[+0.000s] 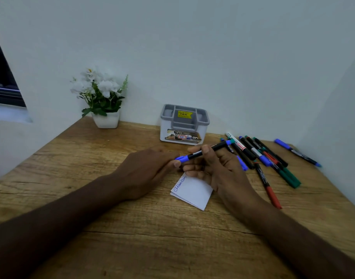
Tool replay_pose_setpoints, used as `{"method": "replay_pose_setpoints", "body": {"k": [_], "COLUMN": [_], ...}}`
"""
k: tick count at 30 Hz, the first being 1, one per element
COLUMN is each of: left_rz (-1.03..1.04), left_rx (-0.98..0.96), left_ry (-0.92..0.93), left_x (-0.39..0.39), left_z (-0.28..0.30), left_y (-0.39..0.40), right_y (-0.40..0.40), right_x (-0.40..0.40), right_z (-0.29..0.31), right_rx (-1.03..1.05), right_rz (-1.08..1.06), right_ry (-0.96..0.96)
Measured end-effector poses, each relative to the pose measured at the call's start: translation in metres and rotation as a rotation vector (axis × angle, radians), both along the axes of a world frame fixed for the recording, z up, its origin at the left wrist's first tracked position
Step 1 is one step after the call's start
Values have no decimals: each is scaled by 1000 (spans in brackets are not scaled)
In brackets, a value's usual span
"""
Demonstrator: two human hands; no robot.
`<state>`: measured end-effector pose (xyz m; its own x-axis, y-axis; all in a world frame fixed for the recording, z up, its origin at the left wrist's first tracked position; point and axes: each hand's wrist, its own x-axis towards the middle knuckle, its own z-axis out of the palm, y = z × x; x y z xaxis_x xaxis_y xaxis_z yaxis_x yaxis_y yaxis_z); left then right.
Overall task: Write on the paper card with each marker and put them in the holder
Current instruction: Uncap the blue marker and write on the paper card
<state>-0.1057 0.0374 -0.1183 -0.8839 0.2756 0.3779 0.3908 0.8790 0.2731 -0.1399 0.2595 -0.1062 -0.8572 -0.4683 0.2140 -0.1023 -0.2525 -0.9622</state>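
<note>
Right hand grips blue marker, left hand pinches its cap: push cap straight on w/ firm grip til seated, I'd say.

Black marker with blue cap, held level just in front of the grey-and-white holder; white paper card with blue writing lies nearer; loose markers lie right of the holder

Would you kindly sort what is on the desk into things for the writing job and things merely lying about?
For the job: blue marker held by both hands, paper card, holder, pile of markers.
Lying about: potted flowers.
</note>
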Motion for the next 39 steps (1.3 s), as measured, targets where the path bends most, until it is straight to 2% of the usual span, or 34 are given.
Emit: {"method": "replay_pose_setpoints", "body": {"k": [4, 8, 12, 17, 19, 22, 25, 31, 36, 39], "left_rz": [34, 13, -79, -123, -129, -144, -149, -152, -155, -162], "left_rx": [-13, -17, 26, -17, -8, -18, -7, -18, -20, -15], "left_ry": [-29, -46, -77, -147, -146, -117, -110, -108, -113, -115], "left_x": [2, -1, -1, 0, 2, 4, 4, 2, 5, 5], "left_z": [0, 1, 5, 8, 8, 9, 8, 7, 7, 8], "left_y": [0, -1, -2, -2, -1, -2, -3, -4, -3, -3], "right_y": [-2, -1, 4, -3, -10, -23, -35, -49, -48, -33], "right_x": [1, 0, -8, -57, -87, -128, -158, -185, -177, -162], "right_z": [-1, 3, 26, 81, 104, 122, 117, 92, 82, 85], "right_rx": [-24, 70, 146, 235, 347, 634, 816, 980, 984, 871], "right_rz": [8, -54, -317, -725, -797, -812, -751, -634, -622, -674], "right_ry": [12, 59, 306, 599, 711, 837, 802, 601, 588, 595]}}
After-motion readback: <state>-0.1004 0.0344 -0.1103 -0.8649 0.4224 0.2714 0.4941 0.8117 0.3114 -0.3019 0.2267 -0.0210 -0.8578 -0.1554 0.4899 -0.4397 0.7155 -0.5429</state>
